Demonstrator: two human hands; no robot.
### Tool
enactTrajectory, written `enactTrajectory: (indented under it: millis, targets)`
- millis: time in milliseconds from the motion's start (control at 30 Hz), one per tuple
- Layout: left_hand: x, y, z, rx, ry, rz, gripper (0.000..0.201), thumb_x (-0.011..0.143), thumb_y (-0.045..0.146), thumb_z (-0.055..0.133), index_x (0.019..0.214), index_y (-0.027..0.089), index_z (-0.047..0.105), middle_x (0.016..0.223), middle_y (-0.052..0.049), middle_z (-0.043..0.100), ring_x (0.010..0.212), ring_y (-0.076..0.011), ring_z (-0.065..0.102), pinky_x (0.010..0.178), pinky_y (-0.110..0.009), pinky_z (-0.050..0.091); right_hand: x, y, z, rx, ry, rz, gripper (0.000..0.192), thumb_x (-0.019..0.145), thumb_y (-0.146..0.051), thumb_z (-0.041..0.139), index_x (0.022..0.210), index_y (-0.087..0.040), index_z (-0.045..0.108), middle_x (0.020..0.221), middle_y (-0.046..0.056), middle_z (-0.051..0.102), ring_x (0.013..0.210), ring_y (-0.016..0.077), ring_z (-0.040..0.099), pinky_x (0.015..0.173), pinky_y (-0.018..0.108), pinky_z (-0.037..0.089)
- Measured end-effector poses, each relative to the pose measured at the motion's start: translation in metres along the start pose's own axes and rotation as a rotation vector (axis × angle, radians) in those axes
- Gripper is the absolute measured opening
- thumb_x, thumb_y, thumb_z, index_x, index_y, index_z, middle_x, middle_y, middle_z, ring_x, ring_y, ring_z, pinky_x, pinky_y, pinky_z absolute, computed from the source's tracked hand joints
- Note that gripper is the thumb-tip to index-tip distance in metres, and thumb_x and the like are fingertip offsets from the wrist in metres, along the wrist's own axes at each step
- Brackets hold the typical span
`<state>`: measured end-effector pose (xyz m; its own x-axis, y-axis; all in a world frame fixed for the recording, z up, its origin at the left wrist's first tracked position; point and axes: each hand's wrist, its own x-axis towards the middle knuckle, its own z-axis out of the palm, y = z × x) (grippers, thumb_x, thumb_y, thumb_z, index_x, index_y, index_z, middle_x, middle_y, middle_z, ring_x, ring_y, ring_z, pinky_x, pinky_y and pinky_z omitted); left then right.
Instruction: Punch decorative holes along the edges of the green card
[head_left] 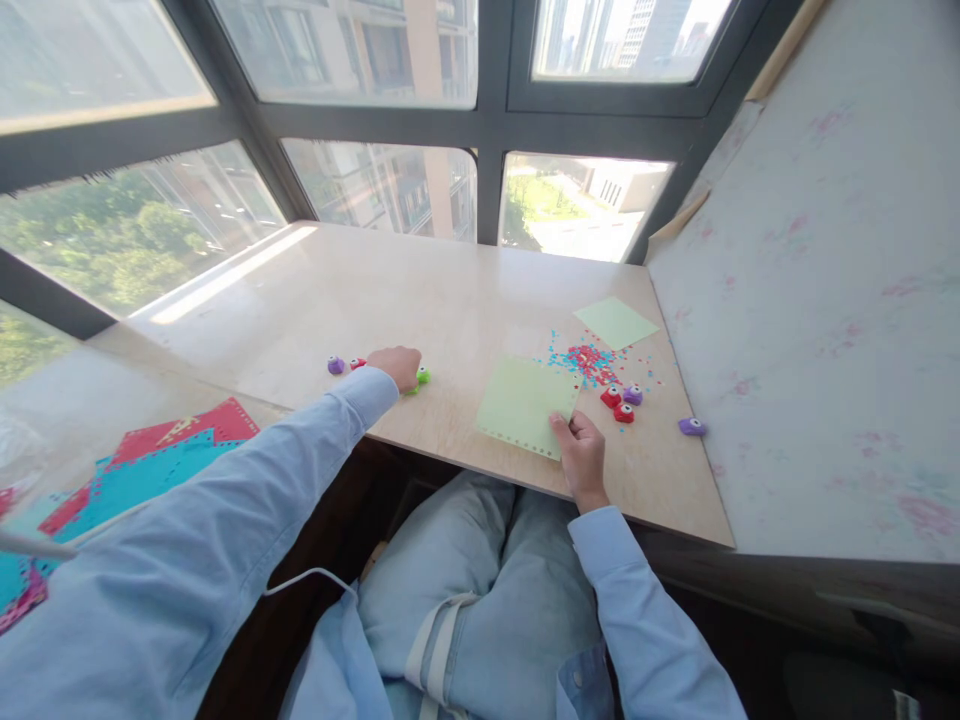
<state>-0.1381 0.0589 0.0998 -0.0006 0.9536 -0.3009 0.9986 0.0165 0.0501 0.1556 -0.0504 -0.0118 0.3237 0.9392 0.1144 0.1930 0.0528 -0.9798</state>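
My left hand (pixel 397 367) is closed at the left middle of the tabletop, its fingers around a small green craft punch (pixel 422 377) that shows only in part. Just left of that hand lie a purple craft punch (pixel 335 365) and a red craft punch (pixel 357 364). Between the thumb and fingers of my right hand (pixel 582 450) is the right edge of a pale green sheet of paper (pixel 521 402). Small holes run along the sheet's near edge and part of its right edge.
Red and blue paper bits (pixel 592 362) lie scattered beside another pale green sheet (pixel 616 323). Two red punches (pixel 623 412) and a purple punch (pixel 633 395) sit nearby. Another purple punch (pixel 692 427) is by the wall. Red and blue punched sheets (pixel 161 475) lie far left.
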Motion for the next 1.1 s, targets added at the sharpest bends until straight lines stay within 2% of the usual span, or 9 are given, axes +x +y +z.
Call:
enactTrajectory:
  millis: [200, 267, 333, 433, 567, 633, 767, 900, 1100]
  targets:
    - [-0.013, 0.038, 0.009, -0.136, 0.118, 0.153, 0.017, 0.077, 0.013, 0.056, 0.091, 0.020, 0.063, 0.092, -0.010, 0.069, 0.088, -0.0237, 0.064, 0.074, -0.031, 0.042, 0.000, 0.002, 0.002, 0.006, 0.026, -0.015, 0.044, 0.082, -0.050, 0.063, 0.062, -0.022, 0.035, 0.061, -0.008, 0.027, 0.058, 0.0092, 0.025, 0.053, 0.024, 0.023]
    - [-0.015, 0.058, 0.021, -0.437, 0.253, 0.166, 0.015, 0.083, 0.021, 0.056, 0.096, 0.017, 0.060, 0.087, -0.008, 0.067, 0.083, -0.0204, 0.062, 0.072, -0.030, 0.042, 0.000, 0.001, 0.002, 0.011, 0.026, -0.013, 0.044, 0.082, -0.051, 0.062, 0.062, -0.022, 0.034, 0.061, -0.008, 0.027, 0.059, 0.0093, 0.025, 0.053, 0.024, 0.023]
    - [-0.017, 0.076, 0.039, -0.769, 0.286, 0.119, 0.029, 0.086, 0.038, 0.059, 0.102, 0.014, 0.058, 0.087, -0.008, 0.065, 0.080, -0.0191, 0.061, 0.071, -0.029, 0.044, -0.001, 0.000, 0.002, 0.015, 0.025, -0.004, 0.045, 0.082, -0.052, 0.061, 0.063, -0.023, 0.034, 0.061, -0.008, 0.027, 0.058, 0.0094, 0.025, 0.052, 0.024, 0.023]
    - [-0.020, 0.092, 0.067, -1.109, 0.236, 0.057, 0.047, 0.074, 0.048, 0.070, 0.102, 0.012, 0.058, 0.095, -0.010, 0.065, 0.083, -0.0184, 0.061, 0.073, -0.029, 0.045, -0.001, -0.003, 0.001, 0.024, 0.019, 0.008, 0.044, 0.082, -0.053, 0.060, 0.063, -0.023, 0.034, 0.062, -0.007, 0.027, 0.058, 0.0098, 0.026, 0.052, 0.024, 0.024]
    - [-0.021, 0.089, 0.093, -1.477, 0.057, 0.055, 0.049, 0.064, 0.051, 0.076, 0.092, 0.013, 0.062, 0.073, -0.001, 0.060, 0.062, -0.0116, 0.052, 0.056, -0.023, 0.039, 0.000, -0.003, 0.001, 0.026, 0.003, -0.013, 0.045, 0.083, -0.055, 0.060, 0.064, -0.023, 0.034, 0.063, -0.007, 0.026, 0.060, 0.0101, 0.026, 0.054, 0.024, 0.026]
    - [-0.018, 0.084, 0.098, -1.595, 0.051, 0.055, 0.049, 0.060, 0.051, 0.079, 0.086, 0.013, 0.063, 0.069, 0.001, 0.057, 0.057, -0.0087, 0.048, 0.052, -0.021, 0.036, 0.000, -0.002, 0.002, 0.030, -0.015, -0.014, 0.044, 0.083, -0.056, 0.059, 0.066, -0.023, 0.036, 0.064, -0.007, 0.028, 0.060, 0.0103, 0.026, 0.054, 0.024, 0.027]
    - [-0.013, 0.079, 0.095, -1.671, 0.022, 0.066, 0.051, 0.058, 0.053, 0.083, 0.082, 0.012, 0.063, 0.073, 0.000, 0.059, 0.058, -0.0070, 0.051, 0.052, -0.018, 0.039, -0.002, -0.003, 0.001, 0.081, -0.093, 0.012, 0.038, 0.084, -0.056, 0.058, 0.074, -0.021, 0.047, 0.066, -0.006, 0.038, 0.061, 0.0109, 0.033, 0.056, 0.024, 0.031]
    - [-0.010, 0.083, 0.091, -1.609, -0.057, 0.102, 0.056, 0.058, 0.055, 0.084, 0.090, 0.013, 0.065, 0.079, -0.004, 0.066, 0.064, -0.0116, 0.059, 0.054, -0.021, 0.045, -0.007, -0.008, -0.004, 0.094, -0.156, 0.045, 0.036, 0.083, -0.055, 0.060, 0.078, -0.020, 0.053, 0.067, -0.004, 0.048, 0.061, 0.0120, 0.041, 0.057, 0.025, 0.037]
    - [-0.004, 0.088, 0.102, -1.563, 0.060, 0.204, 0.054, 0.058, 0.054, 0.083, 0.089, 0.013, 0.067, 0.084, -0.008, 0.071, 0.072, -0.0170, 0.063, 0.064, -0.027, 0.050, -0.011, -0.009, -0.013, 0.166, -0.144, 0.074, 0.042, 0.080, -0.054, 0.064, 0.101, -0.018, 0.063, 0.085, 0.005, 0.068, 0.077, 0.0190, 0.061, 0.071, 0.030, 0.051]
